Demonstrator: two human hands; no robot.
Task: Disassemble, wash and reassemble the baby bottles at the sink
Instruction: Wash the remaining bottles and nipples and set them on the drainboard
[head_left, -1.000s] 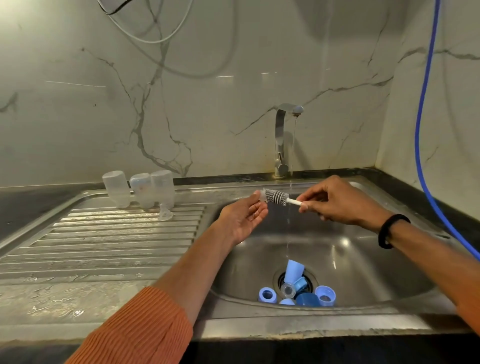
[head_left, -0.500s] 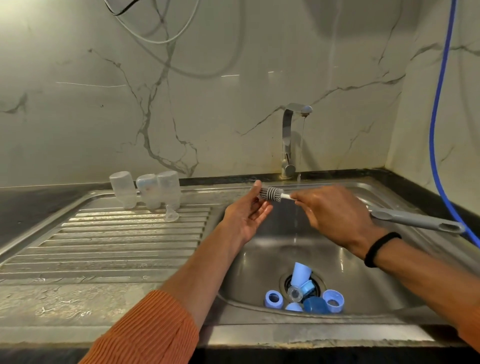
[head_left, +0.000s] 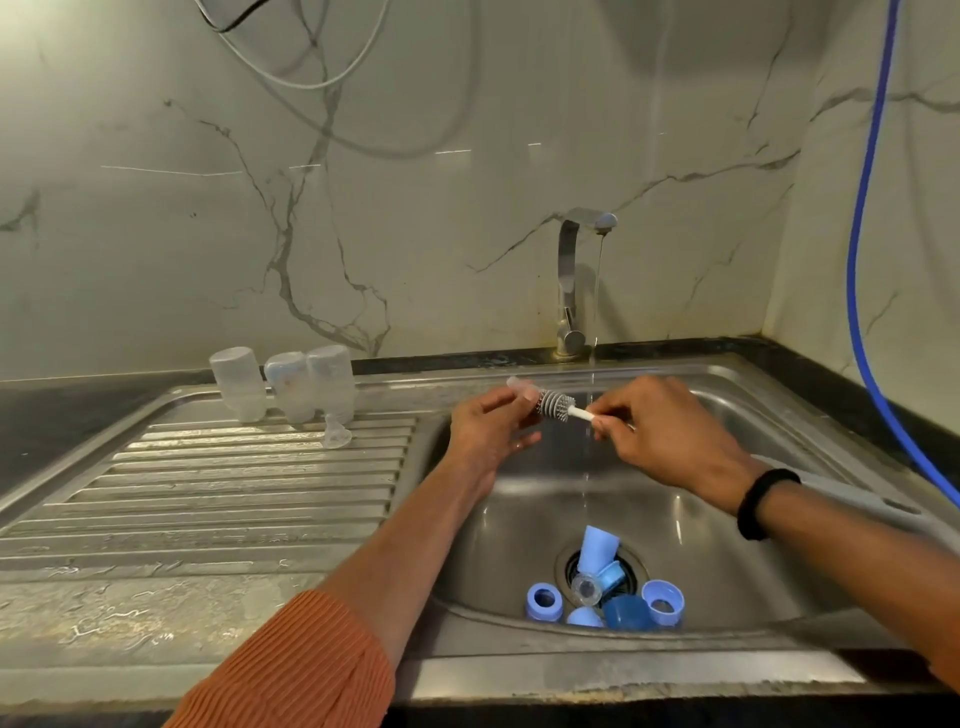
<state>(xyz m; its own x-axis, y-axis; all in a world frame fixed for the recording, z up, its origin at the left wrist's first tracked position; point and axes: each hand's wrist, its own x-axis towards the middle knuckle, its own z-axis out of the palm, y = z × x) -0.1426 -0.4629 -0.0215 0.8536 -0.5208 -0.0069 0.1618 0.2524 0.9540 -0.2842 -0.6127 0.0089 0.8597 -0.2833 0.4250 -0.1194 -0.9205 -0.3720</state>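
The baby bottles (head_left: 283, 384), three clear plastic cylinders, stand upside down in a row at the back of the ribbed steel drainboard (head_left: 208, 493), touching or nearly touching one another, with a soft clear teat (head_left: 336, 434) lying just in front of them. Over the basin the left hand (head_left: 491, 428) pinches a small translucent teat piece (head_left: 519, 387) at its fingertips, fingers curled round it. The right hand (head_left: 660, 434) grips the white stem of a little brush (head_left: 558, 406), whose grey ridged, nubby head is pushed up against that teat piece. A thin stream of water (head_left: 592, 364) falls from the bent chrome tap (head_left: 571, 280) and passes between the two hands. Down in the sink (head_left: 727, 545), gathered on and round the drain, lie blue plastic parts (head_left: 597, 587): round screw collars with open centres, a pale tapered cap leaning upright, a darker glossy dome, and one clear disc among them. The steel bench front is wet and streaked. An orange ribbed sleeve (head_left: 291, 670) covers the left forearm; a black band (head_left: 756, 501) circles the right wrist. A blue hose (head_left: 862, 218) hangs down the marble wall on the right.
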